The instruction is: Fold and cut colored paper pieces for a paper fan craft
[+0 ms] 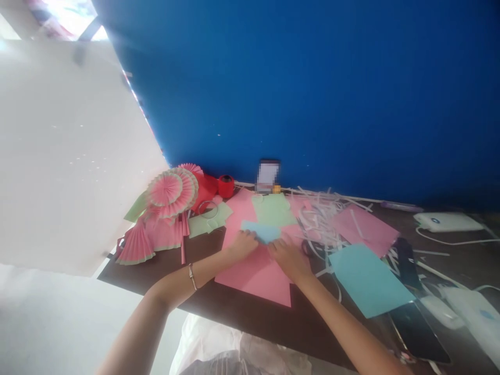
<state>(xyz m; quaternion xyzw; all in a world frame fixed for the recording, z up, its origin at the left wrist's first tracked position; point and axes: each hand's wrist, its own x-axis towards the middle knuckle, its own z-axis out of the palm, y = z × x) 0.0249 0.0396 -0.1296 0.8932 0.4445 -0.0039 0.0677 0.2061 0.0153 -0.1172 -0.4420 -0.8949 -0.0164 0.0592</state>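
Bounded by a white panel point(66, 156) and, behind, a blue wall point(297, 94), a dark brown table point(250, 312) is partly covered by a pink sheet point(250, 276). Left of that sheet, pleated paper fans point(166, 190) are heaped. Over the sheet, a small blue paper point(261, 230) is touched along its near edge by the left hand point(244, 244) and the right hand point(284, 251), fingers curled; whether it is pinched or only pressed cannot be told. Right of the sheet, white strips point(320, 219) are strewn.
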